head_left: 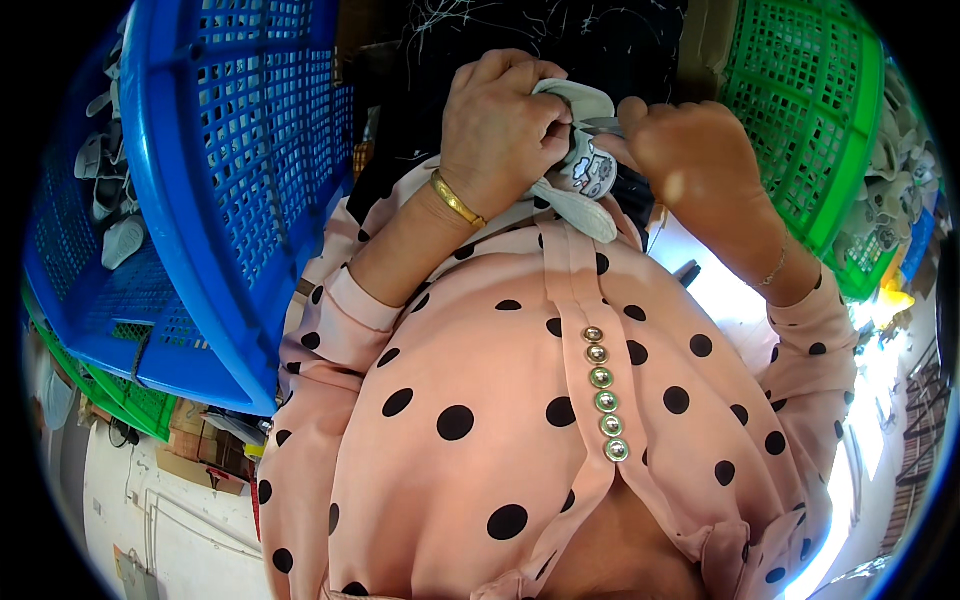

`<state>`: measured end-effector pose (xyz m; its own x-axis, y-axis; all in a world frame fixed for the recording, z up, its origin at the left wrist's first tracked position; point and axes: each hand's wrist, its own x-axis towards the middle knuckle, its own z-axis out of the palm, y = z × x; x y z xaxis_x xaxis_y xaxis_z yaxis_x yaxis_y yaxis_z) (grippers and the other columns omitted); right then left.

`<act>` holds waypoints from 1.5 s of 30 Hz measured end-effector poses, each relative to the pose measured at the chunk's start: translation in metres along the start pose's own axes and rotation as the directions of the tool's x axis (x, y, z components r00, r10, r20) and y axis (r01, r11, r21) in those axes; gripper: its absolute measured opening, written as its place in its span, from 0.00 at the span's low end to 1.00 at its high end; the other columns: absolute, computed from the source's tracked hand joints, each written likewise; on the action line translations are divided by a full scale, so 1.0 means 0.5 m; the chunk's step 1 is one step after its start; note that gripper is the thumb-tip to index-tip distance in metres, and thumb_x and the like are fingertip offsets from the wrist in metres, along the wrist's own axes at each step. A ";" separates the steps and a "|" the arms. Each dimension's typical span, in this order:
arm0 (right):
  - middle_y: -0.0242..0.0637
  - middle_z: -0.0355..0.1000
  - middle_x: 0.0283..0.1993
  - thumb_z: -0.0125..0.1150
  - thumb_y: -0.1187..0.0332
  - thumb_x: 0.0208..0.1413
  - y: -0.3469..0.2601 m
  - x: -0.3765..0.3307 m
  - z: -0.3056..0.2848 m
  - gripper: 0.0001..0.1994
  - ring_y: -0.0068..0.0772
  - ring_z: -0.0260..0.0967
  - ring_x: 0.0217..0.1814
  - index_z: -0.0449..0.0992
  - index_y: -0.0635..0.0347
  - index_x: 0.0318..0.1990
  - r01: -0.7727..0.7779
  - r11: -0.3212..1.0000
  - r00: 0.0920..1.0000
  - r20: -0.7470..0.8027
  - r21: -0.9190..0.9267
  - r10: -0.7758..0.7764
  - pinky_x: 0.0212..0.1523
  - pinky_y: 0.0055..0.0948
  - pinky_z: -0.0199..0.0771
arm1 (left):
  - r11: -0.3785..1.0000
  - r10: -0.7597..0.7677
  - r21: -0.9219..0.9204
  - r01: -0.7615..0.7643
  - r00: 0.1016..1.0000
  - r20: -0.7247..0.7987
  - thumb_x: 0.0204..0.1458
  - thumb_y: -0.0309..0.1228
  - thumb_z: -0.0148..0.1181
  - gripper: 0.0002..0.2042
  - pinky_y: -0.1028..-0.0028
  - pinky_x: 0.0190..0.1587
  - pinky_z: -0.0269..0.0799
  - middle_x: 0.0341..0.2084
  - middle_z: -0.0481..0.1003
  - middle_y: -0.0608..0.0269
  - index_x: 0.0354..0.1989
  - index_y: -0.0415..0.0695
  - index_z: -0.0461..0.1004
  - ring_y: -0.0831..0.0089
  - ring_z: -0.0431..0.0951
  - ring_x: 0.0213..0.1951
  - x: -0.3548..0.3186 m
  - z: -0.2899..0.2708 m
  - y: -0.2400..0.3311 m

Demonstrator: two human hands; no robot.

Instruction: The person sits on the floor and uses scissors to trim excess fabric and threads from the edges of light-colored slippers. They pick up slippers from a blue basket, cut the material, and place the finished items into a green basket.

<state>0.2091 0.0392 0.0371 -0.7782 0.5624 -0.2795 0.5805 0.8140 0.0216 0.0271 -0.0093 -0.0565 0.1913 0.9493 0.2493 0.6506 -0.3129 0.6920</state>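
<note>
My left hand [505, 125], a gold bangle on its wrist, is closed round a small pale shoe [588, 175] with a cartoon print. White sole-like pieces stick out above and below the print; whether they belong to one shoe or two I cannot tell. Right beside it, my right hand [695, 150] is closed on a small pointed metal blade [600, 126], which looks like thread snips. Its tip touches or nearly touches the shoe near my left fingers. Most of the tool's handle is hidden inside my right hand.
On the left stands a blue plastic crate [265, 130] with pale shoes [122, 242] beyond its near wall. At right, a green crate [800, 110] is beside a heap of pale shoes [890, 190]. Loose white threads [450, 15] lie on dark cloth ahead.
</note>
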 end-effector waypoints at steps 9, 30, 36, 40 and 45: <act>0.39 0.68 0.14 0.58 0.58 0.56 -0.024 0.027 -0.012 0.16 0.38 0.72 0.19 0.73 0.61 0.25 -0.065 0.998 0.989 0.135 0.013 0.062 0.20 0.31 0.68 | 0.999 0.001 -0.051 0.003 0.997 0.075 0.37 0.27 0.64 0.04 0.65 0.50 0.70 0.44 0.77 0.64 0.23 0.45 0.79 0.62 0.72 0.51 -0.002 -0.017 -0.008; 0.41 0.72 0.26 0.62 0.68 0.49 0.004 0.049 0.058 0.10 0.43 0.71 0.26 0.73 0.57 0.39 -0.233 0.596 0.955 0.064 0.769 0.290 0.29 0.31 0.71 | 0.883 -0.467 0.156 0.442 0.860 0.204 0.49 0.35 0.63 0.26 0.66 0.37 0.76 0.44 0.77 0.50 0.57 0.39 0.68 0.57 0.80 0.37 -0.052 -0.143 0.056; 0.26 0.56 0.23 0.57 0.74 0.60 -0.013 0.032 -0.012 0.04 0.13 0.51 0.24 0.70 0.62 0.33 0.011 0.606 0.787 -0.381 0.795 0.485 0.24 0.18 0.56 | 0.753 -0.478 -0.389 0.531 0.847 0.231 0.54 0.29 0.58 0.22 0.71 0.41 0.77 0.42 0.78 0.50 0.57 0.34 0.67 0.65 0.81 0.37 0.012 -0.169 0.021; 0.37 0.64 0.25 0.60 0.80 0.49 -0.044 -0.002 -0.015 0.09 0.32 0.65 0.22 0.70 0.61 0.38 -0.032 0.680 0.763 -0.422 0.732 0.490 0.25 0.26 0.67 | 0.579 -0.316 -0.593 0.560 0.824 0.470 0.58 0.27 0.57 0.22 0.77 0.44 0.75 0.43 0.77 0.58 0.60 0.33 0.64 0.78 0.76 0.43 0.063 -0.230 0.041; 0.37 0.66 0.25 0.64 0.78 0.48 -0.109 -0.027 0.039 0.16 0.30 0.66 0.21 0.69 0.62 0.45 0.044 0.563 0.795 -0.371 0.825 0.481 0.24 0.24 0.67 | 0.880 -0.332 -0.235 0.414 0.887 0.320 0.55 0.25 0.57 0.18 0.74 0.35 0.76 0.30 0.80 0.52 0.56 0.38 0.70 0.68 0.82 0.32 0.046 -0.200 0.035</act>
<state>0.1926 -0.0158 0.0212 -0.4283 0.8920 0.1442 0.4904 0.3635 -0.7921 -0.0305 0.0041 0.0291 0.1893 0.9557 -0.2252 0.4787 0.1104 0.8710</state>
